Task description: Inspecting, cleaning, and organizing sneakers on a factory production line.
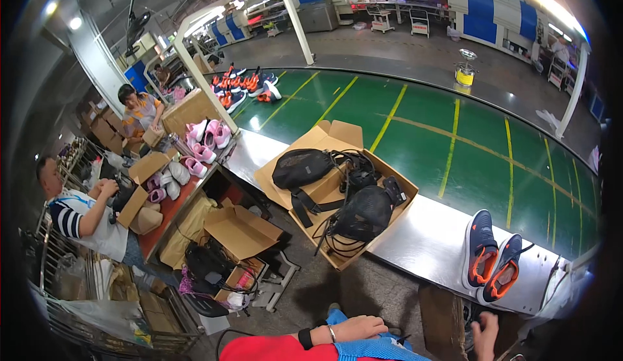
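My left hand (358, 328) lies loosely over blue cloth at my lap, fingers relaxed and holding nothing that I can see. A black band and a bracelet are on that wrist. At the lower right my right hand (485, 336) is raised with thumb and fingers apart, beside an open cardboard box (442, 315) under the bench edge. Nothing shows in its grasp. Just beyond it, a pair of dark blue sneakers (480, 247) with orange lining stands on the metal bench (422, 231).
An open carton (305, 215) with black pouches and cables sits on the bench. Beyond runs a green conveyor belt (415, 140) carrying several orange-and-navy shoes (243, 87). On the left, two people work near pink shoes (206, 142); a box of cables (243, 276) stands below.
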Motion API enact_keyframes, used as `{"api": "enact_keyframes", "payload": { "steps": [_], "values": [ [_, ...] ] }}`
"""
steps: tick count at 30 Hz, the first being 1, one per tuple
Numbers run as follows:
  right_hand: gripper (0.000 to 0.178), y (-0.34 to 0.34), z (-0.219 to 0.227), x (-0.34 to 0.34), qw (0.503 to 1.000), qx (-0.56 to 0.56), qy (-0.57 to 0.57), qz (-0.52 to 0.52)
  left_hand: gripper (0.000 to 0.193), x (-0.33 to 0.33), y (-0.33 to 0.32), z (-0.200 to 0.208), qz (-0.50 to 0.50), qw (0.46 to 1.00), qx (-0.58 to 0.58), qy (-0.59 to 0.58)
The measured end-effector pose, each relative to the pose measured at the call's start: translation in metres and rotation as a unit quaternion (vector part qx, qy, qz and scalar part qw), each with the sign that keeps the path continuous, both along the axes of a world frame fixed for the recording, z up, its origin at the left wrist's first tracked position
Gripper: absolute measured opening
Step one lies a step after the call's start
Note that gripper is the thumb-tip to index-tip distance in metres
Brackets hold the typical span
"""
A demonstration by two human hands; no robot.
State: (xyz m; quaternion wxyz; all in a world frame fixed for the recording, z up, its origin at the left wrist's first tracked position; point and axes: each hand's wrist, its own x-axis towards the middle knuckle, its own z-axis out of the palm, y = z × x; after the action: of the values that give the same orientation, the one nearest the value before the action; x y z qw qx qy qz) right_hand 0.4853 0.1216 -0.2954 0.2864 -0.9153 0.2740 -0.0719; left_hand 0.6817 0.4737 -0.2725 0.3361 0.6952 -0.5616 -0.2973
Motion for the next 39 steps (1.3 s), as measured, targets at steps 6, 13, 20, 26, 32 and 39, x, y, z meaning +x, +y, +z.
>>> {"api": "enact_keyframes", "payload": {
  "steps": [6,13,20,26,32,39],
  "values": [
    [0.031,0.139,-0.071,0.024,0.953,0.301,0.015,-0.043,0.025,0.055,0.079,-0.002,0.058,0.993,-0.017,-0.104],
    [0.063,0.22,-0.061,0.265,0.877,0.474,-0.005,-0.08,0.032,0.088,0.194,0.01,0.296,0.955,-0.009,-0.013],
    [0.055,0.251,-0.101,0.323,0.897,0.43,0.056,-0.085,0.048,0.148,0.209,-0.03,0.435,0.878,-0.033,0.199],
    [0.047,0.195,-0.144,0.292,0.979,0.146,-0.05,-0.131,0.081,0.247,0.18,-0.078,0.486,0.822,-0.02,0.297],
    [0.045,0.145,-0.107,0.263,0.976,0.163,-0.058,-0.131,0.065,0.301,0.144,-0.092,0.334,0.865,-0.095,0.364],
    [0.039,0.016,-0.21,0.039,0.943,0.252,-0.103,-0.194,0.054,0.338,0.135,-0.087,0.17,0.942,0.064,0.282]
  ]
}}
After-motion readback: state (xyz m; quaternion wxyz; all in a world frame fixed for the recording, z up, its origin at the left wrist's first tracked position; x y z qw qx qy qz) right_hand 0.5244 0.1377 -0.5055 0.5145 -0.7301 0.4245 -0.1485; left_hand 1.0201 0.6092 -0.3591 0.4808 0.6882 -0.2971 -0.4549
